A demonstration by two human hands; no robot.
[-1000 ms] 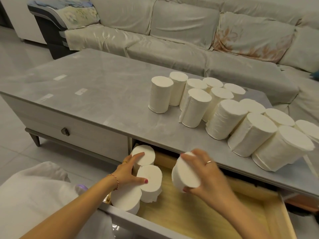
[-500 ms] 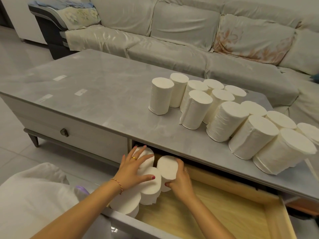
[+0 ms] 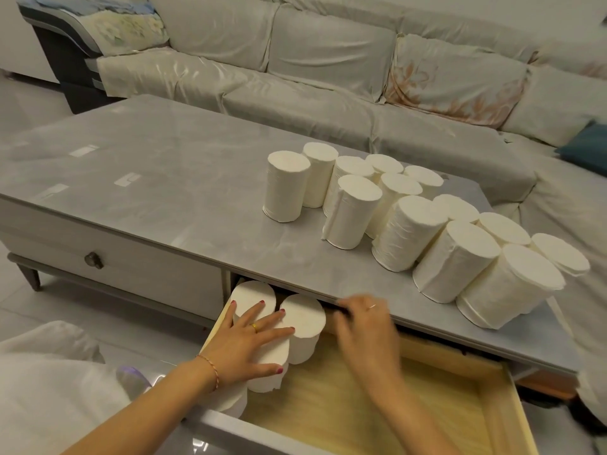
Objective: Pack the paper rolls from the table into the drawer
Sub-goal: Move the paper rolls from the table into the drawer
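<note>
The grey surface (image 3: 164, 165) fills the middle of the frame, with a group of white paper rolls (image 3: 407, 218) standing upright on its right half, packed close together and running in a band toward the right edge; at least 13 can be counted. Below the front edge, at lower centre, the wooden drawer (image 3: 394, 408) stands pulled out, its pale floor mostly bare on the right. In its left end stand 4 rolls (image 3: 303, 318), upright and touching one another, the rearmost partly under the surface edge. The left hand (image 3: 251, 344) lies flat on top of these rolls, fingers spread and palm down, gripping nothing. The right hand (image 3: 364, 326) is blurred, just right of the drawer's rolls and at the front edge of the surface; it appears empty with fingers loosely extended, though contact with the surface cannot be told. A closed drawer with a dark knob (image 3: 94, 260) sits at left. A covered sofa (image 3: 328, 77) spans the upper frame.
</note>
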